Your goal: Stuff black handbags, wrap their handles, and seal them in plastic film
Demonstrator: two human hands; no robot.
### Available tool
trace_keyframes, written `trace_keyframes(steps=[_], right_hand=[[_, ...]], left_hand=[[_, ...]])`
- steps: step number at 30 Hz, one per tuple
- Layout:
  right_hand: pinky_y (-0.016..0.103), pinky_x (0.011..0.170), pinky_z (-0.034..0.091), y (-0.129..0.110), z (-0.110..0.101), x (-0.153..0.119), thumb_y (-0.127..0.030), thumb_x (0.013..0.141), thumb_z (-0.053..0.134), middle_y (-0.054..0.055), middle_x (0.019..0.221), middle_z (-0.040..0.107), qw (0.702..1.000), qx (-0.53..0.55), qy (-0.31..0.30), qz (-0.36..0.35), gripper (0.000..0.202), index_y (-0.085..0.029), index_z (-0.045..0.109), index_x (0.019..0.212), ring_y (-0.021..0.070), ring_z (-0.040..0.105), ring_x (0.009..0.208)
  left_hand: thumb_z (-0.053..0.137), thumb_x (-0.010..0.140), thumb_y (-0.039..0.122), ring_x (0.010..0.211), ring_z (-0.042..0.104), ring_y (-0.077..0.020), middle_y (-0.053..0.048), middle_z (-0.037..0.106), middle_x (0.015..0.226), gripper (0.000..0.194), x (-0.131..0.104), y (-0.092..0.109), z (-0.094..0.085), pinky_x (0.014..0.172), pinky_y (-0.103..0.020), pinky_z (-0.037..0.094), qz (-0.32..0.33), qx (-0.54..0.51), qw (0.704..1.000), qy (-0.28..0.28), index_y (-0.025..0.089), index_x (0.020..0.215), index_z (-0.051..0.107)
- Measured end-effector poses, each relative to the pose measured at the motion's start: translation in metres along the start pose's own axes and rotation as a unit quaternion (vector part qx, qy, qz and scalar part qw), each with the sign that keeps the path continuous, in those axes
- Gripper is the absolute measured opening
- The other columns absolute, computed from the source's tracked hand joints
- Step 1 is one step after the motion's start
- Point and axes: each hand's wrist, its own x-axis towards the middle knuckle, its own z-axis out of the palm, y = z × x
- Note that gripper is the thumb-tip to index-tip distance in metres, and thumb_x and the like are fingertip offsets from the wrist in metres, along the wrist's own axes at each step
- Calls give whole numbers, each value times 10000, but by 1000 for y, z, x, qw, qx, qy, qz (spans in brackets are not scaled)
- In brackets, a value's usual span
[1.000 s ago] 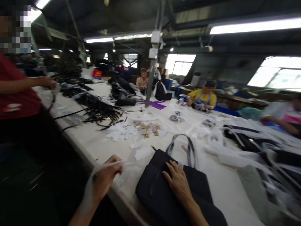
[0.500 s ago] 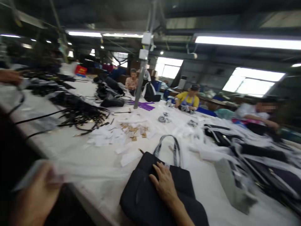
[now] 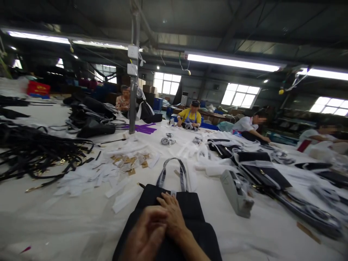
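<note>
the black bag point(image 3: 191, 204) lies beneath the right hand point(image 3: 174, 214), flat and gripping nothing, while the left hand point(image 3: 148, 230) curls blurred beside it, its hold unclear, and the bag looks soft and light, best taken by the handles point(image 3: 183, 181) beyond the right hand.

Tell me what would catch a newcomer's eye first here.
Probably the black bag at the near edge, its looped handle pointing away, the right hand flat on it and the left hand blurred just in front. Next, the heap of black straps with gold clasps on the left. Farther back, purple strips by the gray post stand out on the white table.
</note>
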Motion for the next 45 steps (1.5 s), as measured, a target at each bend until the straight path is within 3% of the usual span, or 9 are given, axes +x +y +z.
trace_keyframes(steps=[4,8,16,22,26,29,32,40,45], right_hand=[[518,1121,287,4,7,0,-535,840,581,93,1363,540,999,-26,4,26,514,-267,574,1279,320,433,1304],[487,1150,205,8,-4,-3,-472,843,619,127,1422,470,999,-3,-42,9,551,-213,525,1320,289,345,1364],[353,1162,203,31,-39,-5,-157,699,729,17,1309,597,980,189,-64,8,416,-216,661,1105,183,433,1306],[352,1062,383,59,-102,-56,-194,860,533,47,1244,631,972,220,35,76,245,-196,693,1046,175,555,1170],[361,800,550,87,-137,-144,-330,792,663,58,851,719,858,292,230,354,186,-162,722,845,215,675,848],[353,660,586,91,-138,-198,-333,694,773,92,790,711,715,433,195,513,248,-114,693,779,225,697,726],[379,746,586,82,-132,-213,-300,681,802,145,975,706,611,550,215,527,359,-103,661,946,247,713,820],[311,827,544,58,-103,-174,-235,756,724,93,873,718,483,727,231,430,175,-135,624,859,203,698,890],[255,686,549,59,-80,-149,-236,661,798,22,717,704,475,705,330,410,225,-143,631,781,157,680,694]], left_hand=[[471,915,339,1242,488,-281,-125,546,1320,392,14,-47,45,1047,-448,421,129,240,956,-108,224,1285,532],[408,944,311,1375,316,-288,-136,411,1455,486,18,-81,51,1103,-485,333,224,425,869,-123,183,1413,393],[504,894,388,1404,245,-320,-178,272,1523,656,26,-90,53,1100,-500,311,262,514,804,-142,121,1453,290],[476,909,417,1378,316,-302,-172,381,1470,602,26,-89,57,1117,-498,278,205,556,790,-158,135,1428,360],[446,920,450,1373,326,-304,-158,397,1463,551,28,-88,59,1115,-508,261,180,571,779,-185,166,1392,436],[417,929,466,1370,331,-300,-162,404,1458,551,29,-89,59,1112,-512,256,178,576,775,-190,165,1390,441],[411,931,464,1366,339,-300,-163,408,1455,546,30,-89,59,1111,-505,257,181,587,766,-190,164,1385,448],[393,940,434,1341,389,-281,-140,452,1427,476,37,-86,57,1092,-502,310,143,584,769,-215,175,1319,521],[397,931,408,1332,402,-288,-139,456,1423,464,42,-87,56,1081,-516,325,123,582,772,-223,173,1308,531]])
